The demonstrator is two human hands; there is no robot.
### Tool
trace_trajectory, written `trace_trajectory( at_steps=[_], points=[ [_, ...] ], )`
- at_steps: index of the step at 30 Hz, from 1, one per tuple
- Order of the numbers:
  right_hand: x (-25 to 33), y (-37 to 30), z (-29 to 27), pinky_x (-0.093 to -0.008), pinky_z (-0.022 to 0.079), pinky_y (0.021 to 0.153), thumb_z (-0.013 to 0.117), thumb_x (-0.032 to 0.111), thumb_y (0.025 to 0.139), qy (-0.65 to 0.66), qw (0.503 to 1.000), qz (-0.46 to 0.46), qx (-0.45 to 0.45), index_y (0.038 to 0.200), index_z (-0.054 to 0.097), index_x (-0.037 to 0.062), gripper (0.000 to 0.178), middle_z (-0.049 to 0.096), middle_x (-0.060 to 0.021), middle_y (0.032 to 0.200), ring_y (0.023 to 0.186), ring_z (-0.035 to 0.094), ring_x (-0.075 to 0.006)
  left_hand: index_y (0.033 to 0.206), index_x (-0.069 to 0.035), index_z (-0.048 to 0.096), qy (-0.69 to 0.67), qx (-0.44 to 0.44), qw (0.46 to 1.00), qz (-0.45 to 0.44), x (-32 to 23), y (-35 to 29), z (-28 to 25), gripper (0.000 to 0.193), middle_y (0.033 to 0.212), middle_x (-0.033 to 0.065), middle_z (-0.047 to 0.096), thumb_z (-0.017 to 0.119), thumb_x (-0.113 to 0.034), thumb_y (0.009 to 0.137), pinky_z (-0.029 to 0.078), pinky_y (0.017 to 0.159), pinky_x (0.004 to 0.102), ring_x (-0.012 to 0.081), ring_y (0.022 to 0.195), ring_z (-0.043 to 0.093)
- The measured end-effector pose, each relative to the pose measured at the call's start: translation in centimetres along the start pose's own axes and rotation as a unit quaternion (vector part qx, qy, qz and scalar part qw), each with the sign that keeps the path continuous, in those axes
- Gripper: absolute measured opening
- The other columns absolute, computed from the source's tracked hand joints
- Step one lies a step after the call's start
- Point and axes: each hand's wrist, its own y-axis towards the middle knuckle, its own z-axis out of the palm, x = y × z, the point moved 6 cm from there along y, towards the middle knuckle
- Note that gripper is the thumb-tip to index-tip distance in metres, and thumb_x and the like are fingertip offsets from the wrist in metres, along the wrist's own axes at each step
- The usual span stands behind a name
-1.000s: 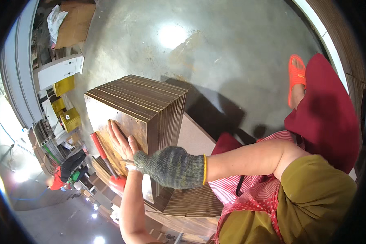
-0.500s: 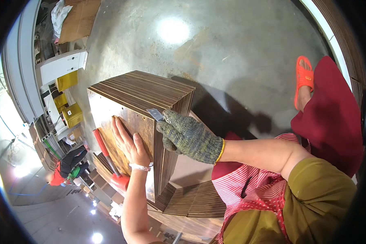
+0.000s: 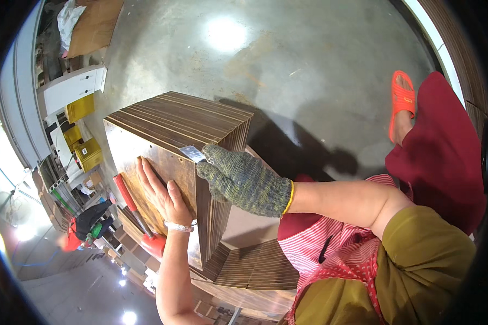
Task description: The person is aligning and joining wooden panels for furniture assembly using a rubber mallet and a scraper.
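A stack of dark wood-grain panels point(image 3: 179, 111) with pale edge lines stands before me. My bare left hand point(image 3: 165, 195) lies flat on the brown top panel point(image 3: 130, 149), fingers stretched out. My right hand point(image 3: 246, 181), in a grey-green knitted glove with a yellow cuff, pinches a small flat metal scraper blade point(image 3: 191, 153). The blade sits at the stack's upper edge, near the corner; whether it touches the wood I cannot tell. Beside my left hand, a tool with a red handle point(image 3: 126, 192) and a bulky red end point(image 3: 153, 245) rests on the panel.
More panels are stacked low point(image 3: 257, 265) near my apron. A concrete floor point(image 3: 309, 65) spreads beyond. Yellow bins point(image 3: 88, 153), a white board point(image 3: 73, 88) and cardboard point(image 3: 95, 27) are at the left. A person in red and black point(image 3: 87, 225) is farther back.
The view has shifted slightly, so the stack and both hands appear a little farther left. My left hand still lies flat, and my right still holds the blade near the corner.
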Motion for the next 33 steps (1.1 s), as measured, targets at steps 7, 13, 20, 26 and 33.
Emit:
trace_trajectory(
  at_steps=[7,13,20,26,33],
  points=[
    [-4.3,-1.0,0.6,-0.0389,0.039,0.093,0.058,0.020,0.078,-0.030,0.995,0.095,0.021,0.136,0.029,-0.0027,0.068,0.046,-0.0206,0.120,0.109,0.047,-0.0337,0.139,0.002,0.022,0.018,0.008,1.000,0.008,0.3,-0.3,0.0,0.065,0.145,0.0214,0.019,0.032,-0.039,0.090,0.012,0.109,0.0450,0.0369,0.134,0.018],
    [-0.7,-0.5,-0.3,-0.0374,0.046,0.079,0.050,0.011,0.081,0.027,0.999,0.043,0.001,0.122,0.046,-0.0063,0.045,0.051,-0.0202,0.111,0.101,0.051,-0.0268,0.140,0.002,0.021,0.009,-0.001,1.000,0.001,-0.1,-0.1,-0.2,0.068,0.145,0.0210,0.019,0.026,-0.047,0.092,0.013,0.109,0.0441,0.0361,0.134,0.018],
    [-8.1,-4.0,0.9,-0.0386,0.047,0.070,0.061,0.022,0.078,-0.082,0.990,0.111,-0.027,0.120,0.048,-0.0043,0.051,0.051,-0.0169,0.110,0.083,0.056,-0.0273,0.140,0.002,0.021,0.027,0.013,1.000,-0.002,-0.2,0.0,0.2,0.070,0.145,0.0216,0.019,0.027,-0.048,0.091,0.012,0.109,0.0438,0.0360,0.134,0.018],
    [-8.7,-2.5,1.4,-0.0352,0.049,0.076,0.050,0.019,0.090,0.329,0.868,0.370,0.038,0.116,0.052,0.0087,0.029,0.055,-0.0094,0.108,0.090,0.058,-0.0208,0.139,0.002,0.022,0.014,0.000,1.000,-0.009,-0.4,-0.2,-0.4,0.070,0.145,0.0213,0.019,0.029,-0.048,0.091,0.012,0.109,0.0438,0.0365,0.134,0.019],
    [-8.4,-1.4,0.5,-0.0292,0.051,0.064,0.038,0.020,0.097,0.467,0.788,0.400,0.027,0.127,0.044,0.0098,0.032,0.060,-0.0059,0.084,0.070,0.059,-0.0144,0.135,0.001,0.033,-0.018,-0.079,0.997,-0.008,3.1,5.7,-2.6,0.053,0.137,0.0211,0.035,0.038,-0.033,0.095,0.021,0.107,0.0405,0.0327,0.128,0.032]
  ],
)
